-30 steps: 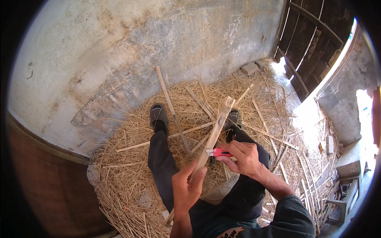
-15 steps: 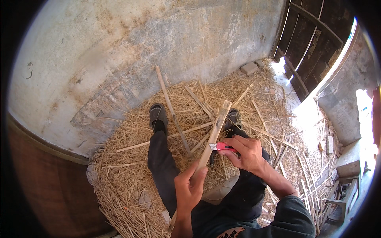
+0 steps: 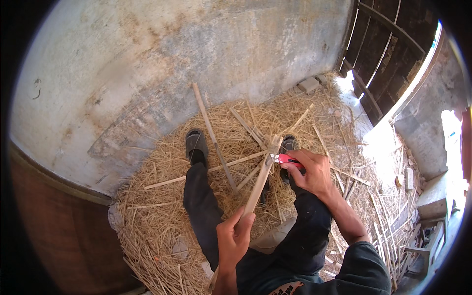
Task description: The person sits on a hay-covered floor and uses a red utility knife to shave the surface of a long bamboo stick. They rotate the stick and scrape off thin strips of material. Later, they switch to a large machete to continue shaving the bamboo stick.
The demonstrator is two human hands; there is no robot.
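A pale, flat strip of split wood or bamboo point(image 3: 259, 188) slants up and away between my legs. My left hand point(image 3: 234, 238) is closed round its lower part, and its near end runs back under the left forearm. My right hand point(image 3: 311, 172) grips a red utility knife point(image 3: 289, 160). The knife's short blade point(image 3: 275, 158) meets the right edge of the strip a little below its far end. A darker patch shows on the strip near the blade.
Straw and shavings point(image 3: 162, 216) cover the ground, with several loose strips point(image 3: 214, 132) lying across it. My shoes point(image 3: 196, 142) stand on the straw. Ahead rises a stained wall point(image 3: 196, 54); a dark plank door point(image 3: 383, 44) is at upper right, a brick point(image 3: 309, 84) at the wall's foot.
My right hand and the knife have moved away from me along the strip, toward its far end. The strip's far end sits slightly lower, while my left hand keeps its grip.
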